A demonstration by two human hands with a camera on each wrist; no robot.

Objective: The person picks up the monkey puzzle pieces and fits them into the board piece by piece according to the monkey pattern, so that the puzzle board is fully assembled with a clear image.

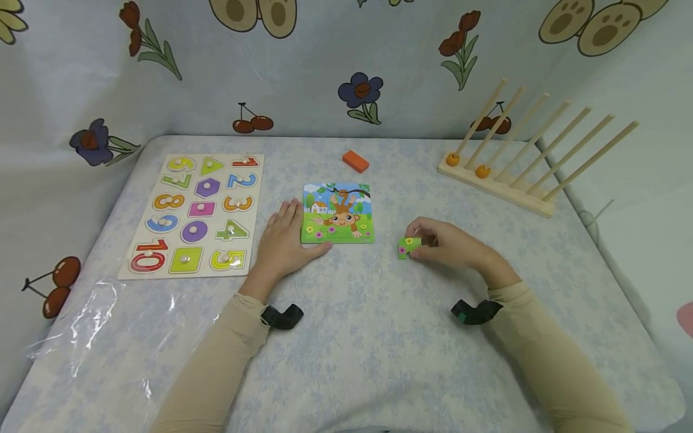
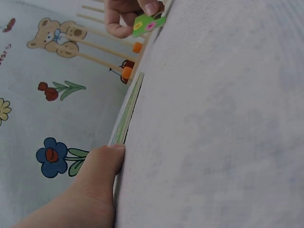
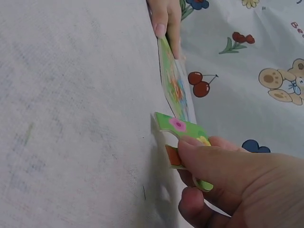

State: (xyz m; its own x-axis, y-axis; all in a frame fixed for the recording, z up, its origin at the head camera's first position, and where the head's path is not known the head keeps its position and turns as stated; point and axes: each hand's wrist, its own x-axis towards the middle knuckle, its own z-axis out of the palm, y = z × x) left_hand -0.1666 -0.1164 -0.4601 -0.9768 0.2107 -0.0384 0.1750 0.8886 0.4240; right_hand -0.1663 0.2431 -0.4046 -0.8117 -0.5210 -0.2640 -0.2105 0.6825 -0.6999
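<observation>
A square jigsaw puzzle (image 1: 338,213) with a hanging monkey, a house and flowers lies flat in the middle of the table. My left hand (image 1: 281,240) lies along its left side, fingers straight; the thumb rests at the near left corner. To the right of the puzzle, my right hand (image 1: 446,243) pinches a green jigsaw piece (image 1: 407,245) between thumb and fingers. Pink and yellow flowers show on this piece (image 3: 178,124) in the right wrist view, along with a brown patch; the thumb covers part of it. It is tilted, close over the table.
A number and shape peg board (image 1: 184,231) lies at left, with clear plastic film (image 1: 103,325) nearer me. An orange block (image 1: 355,161) sits behind the puzzle. At back right stands a wooden rack (image 1: 498,185) of upright rods with two orange beads.
</observation>
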